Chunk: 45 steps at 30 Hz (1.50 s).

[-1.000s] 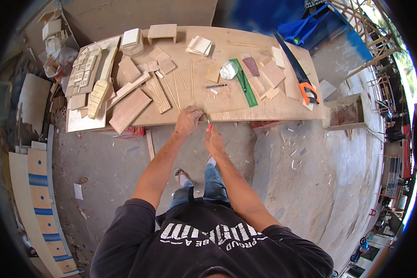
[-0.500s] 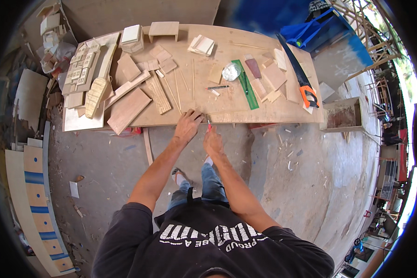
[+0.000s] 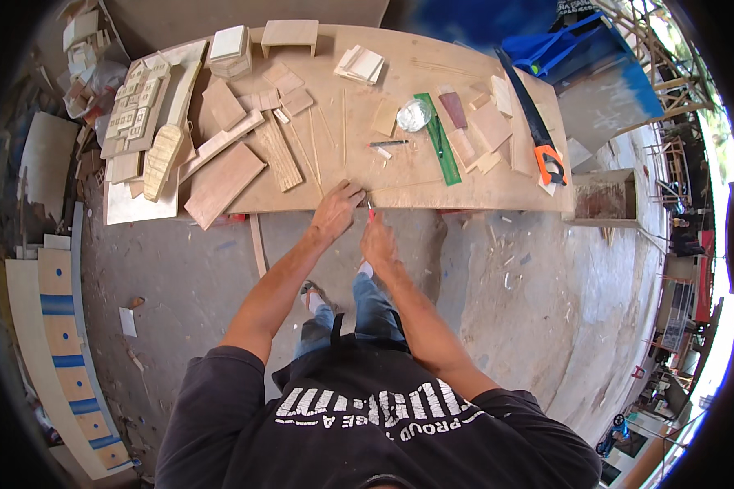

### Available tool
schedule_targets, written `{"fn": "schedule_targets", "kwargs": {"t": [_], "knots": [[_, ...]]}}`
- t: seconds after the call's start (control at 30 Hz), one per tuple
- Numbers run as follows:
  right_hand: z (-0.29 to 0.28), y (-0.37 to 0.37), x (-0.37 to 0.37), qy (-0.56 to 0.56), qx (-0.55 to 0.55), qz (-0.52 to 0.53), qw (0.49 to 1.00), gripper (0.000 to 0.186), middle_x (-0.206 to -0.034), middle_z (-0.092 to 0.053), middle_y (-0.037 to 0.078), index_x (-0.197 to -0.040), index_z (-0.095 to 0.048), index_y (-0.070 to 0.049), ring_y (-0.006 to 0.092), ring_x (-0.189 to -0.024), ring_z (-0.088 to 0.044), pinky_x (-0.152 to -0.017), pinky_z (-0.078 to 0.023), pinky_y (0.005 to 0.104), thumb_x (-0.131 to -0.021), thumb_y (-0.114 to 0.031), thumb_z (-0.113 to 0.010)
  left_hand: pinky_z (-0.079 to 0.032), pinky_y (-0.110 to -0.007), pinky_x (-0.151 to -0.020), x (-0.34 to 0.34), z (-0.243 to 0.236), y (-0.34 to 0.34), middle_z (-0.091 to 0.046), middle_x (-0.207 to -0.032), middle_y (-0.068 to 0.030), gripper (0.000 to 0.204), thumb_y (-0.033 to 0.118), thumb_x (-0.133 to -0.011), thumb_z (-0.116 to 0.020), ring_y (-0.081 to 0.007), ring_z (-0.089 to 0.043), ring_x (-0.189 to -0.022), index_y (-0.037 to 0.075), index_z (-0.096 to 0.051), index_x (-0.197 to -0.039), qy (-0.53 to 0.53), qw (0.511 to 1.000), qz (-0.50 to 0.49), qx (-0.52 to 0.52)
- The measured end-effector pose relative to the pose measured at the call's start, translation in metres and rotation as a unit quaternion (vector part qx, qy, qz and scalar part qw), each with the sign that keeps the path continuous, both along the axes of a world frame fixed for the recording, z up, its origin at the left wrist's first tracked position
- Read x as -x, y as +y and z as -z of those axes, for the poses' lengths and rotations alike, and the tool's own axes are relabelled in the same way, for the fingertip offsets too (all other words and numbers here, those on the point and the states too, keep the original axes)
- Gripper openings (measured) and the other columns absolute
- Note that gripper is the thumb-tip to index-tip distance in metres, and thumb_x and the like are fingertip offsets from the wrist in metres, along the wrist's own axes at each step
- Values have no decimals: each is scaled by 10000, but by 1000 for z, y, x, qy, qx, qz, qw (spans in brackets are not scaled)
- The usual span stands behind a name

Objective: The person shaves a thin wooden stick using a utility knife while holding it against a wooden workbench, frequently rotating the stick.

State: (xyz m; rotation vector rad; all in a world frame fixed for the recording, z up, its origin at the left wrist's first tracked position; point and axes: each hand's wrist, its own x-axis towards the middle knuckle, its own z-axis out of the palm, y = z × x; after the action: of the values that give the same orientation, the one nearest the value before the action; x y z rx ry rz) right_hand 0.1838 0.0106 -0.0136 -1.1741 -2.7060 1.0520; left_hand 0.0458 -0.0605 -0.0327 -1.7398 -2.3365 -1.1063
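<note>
The red-handled cutter (image 3: 372,214) is at the front edge of the worktop (image 3: 497,189), its short bright blade pointing away from the person. The right hand (image 3: 378,240) is closed around its handle. It looks light and rigid, probably easy to steer with one hand; the handle is the sound place to hold it, with fingers behind the blade, which is likely sharp.

The left hand (image 3: 337,210) lies just beside it at the same edge, fingers bent and bunched low over the wood. Whether they pinch something or only press down, I cannot tell.

A thin pale wooden strip (image 3: 405,187) seems to run rightward along the worktop from near the fingertips. If it is like the slim wooden sticks (image 3: 344,129) farther back, it should be very light, a little springy and easy to snap or split along the grain; holding it flat against the worktop, close to the blade but clear of its path, would suit it best.

The fingers hide the strip's near end, the grip covers most of the handle, and the blade's tip and contact point are too small to make out.
</note>
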Motion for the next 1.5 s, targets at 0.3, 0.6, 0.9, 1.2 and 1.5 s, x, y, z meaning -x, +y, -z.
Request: {"fn": "schedule_targets", "kwargs": {"t": [0.3,0.6,0.9,1.2,1.5], "knots": [[1,9,3,-46,1,-13,999,280,-910,-645,377,-1184,-443,8,554,-885,-632,-767,-497,625,-1005,-204,-482,-520,-354,-881,-1,-1,0,-624,-1012,-114,331,-3,-691,-619,-302,-579,-984,-30,-676,-1015,6,1000,11,14],[-3,24,1,-11,49,-34,998,301,-945,-642,379,-1218,-424,-8,565,-910,-620,-793,-484,634,-1007,-216,-478,-539,-413,-828,-11,-1,1,-656,-981,-148,149,21,-812,-623,-347,-615,-940,2,-682,-948,-96,985,-126,-66],[-6,21,1,-10,58,-39,997,311,-913,-636,392,-1204,-395,30,578,-870,-616,-759,-494,637,-999,-188,-480,-532,-440,-789,-12,-13,15,-672,-938,-150,152,-23,-818,-618,-366,-621,-884,7,-704,-940,-96,986,-134,-18],[-3,16,2,-11,77,-12,997,277,-892,-636,396,-1158,-410,67,570,-862,-626,-744,-508,629,-999,-154,-463,-535,-432,-842,-16,-5,17,-677,-973,-181,149,-30,-812,-591,-372,-628,-919,-31,-690,-923,-92,992,-88,-5],[-4,23,7,-4,74,-3,997,280,-926,-637,393,-1163,-441,15,561,-897,-629,-756,-502,627,-1014,-220,-471,-545,-398,-814,-10,-3,14,-670,-958,-189,115,-34,-848,-594,-373,-648,-891,-23,-683,-921,-148,984,-81,-57]]}}
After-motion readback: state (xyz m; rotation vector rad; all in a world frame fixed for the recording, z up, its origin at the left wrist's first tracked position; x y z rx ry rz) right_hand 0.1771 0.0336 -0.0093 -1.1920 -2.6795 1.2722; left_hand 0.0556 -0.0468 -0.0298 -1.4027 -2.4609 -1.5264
